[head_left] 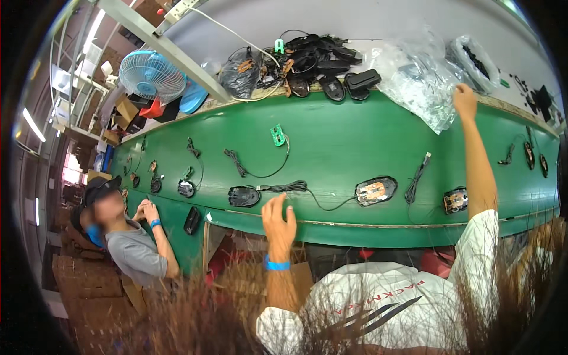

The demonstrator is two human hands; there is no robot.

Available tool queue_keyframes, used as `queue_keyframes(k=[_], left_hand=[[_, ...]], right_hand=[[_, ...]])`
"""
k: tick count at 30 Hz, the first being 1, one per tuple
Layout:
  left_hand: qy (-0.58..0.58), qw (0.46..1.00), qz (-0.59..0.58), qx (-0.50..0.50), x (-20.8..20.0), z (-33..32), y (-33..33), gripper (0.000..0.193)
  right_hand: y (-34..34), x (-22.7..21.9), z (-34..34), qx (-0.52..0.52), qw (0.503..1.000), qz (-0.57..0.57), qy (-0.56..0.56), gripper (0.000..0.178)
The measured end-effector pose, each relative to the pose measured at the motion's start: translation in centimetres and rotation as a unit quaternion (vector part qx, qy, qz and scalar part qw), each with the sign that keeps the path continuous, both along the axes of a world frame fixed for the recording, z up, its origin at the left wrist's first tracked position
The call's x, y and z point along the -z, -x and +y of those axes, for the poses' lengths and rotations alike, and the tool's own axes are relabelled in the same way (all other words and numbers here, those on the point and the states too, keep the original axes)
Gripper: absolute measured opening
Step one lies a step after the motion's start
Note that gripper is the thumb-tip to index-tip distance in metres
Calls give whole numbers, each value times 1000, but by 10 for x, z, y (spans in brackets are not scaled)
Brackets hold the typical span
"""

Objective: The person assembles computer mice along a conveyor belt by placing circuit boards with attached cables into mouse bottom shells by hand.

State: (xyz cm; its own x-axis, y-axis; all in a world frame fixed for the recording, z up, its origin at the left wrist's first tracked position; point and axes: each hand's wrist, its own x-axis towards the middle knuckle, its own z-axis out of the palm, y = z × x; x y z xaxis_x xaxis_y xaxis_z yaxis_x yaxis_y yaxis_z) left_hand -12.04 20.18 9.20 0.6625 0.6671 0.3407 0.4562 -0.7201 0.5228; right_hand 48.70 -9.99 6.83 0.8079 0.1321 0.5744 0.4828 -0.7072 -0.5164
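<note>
My left hand [278, 222] is raised over the near edge of the green bench, fingers apart and holding nothing. Just beyond it lie a bundled black cable [287, 187] and a black mouse shell [244, 196]. The cable leads to an opened mouse [376, 191] with a copper-coloured board. My right hand [465, 102] reaches to the back ledge, at the right edge of a clear plastic bag [420, 83] of small transparent pieces. Its fingers are curled together; what they grip, if anything, cannot be made out. Below that forearm lies another opened mouse [455, 200].
Black mouse shells [332, 89] are heaped on the back ledge. A bag of black parts [473, 59] stands at the right. A green circuit board [277, 135] with cable lies mid-bench. At the left, a co-worker [139, 242] sits near a blue fan [152, 74].
</note>
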Motion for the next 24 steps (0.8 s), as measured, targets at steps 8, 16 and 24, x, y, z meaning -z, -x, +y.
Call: queue_keyframes(k=[8, 16, 24], left_hand=[[-30, 996, 54, -59, 28, 14, -21, 49], [-45, 998, 31, 19, 34, 4, -36, 44], [-10, 1000, 1, -4, 8, -11, -27, 51]], right_hand=[[10, 5, -59, -29, 986, 154, 56, 26], [48, 12, -5, -226, 963, 145, 28, 36], [10, 68, 6, -207, 966, -37, 152, 30]])
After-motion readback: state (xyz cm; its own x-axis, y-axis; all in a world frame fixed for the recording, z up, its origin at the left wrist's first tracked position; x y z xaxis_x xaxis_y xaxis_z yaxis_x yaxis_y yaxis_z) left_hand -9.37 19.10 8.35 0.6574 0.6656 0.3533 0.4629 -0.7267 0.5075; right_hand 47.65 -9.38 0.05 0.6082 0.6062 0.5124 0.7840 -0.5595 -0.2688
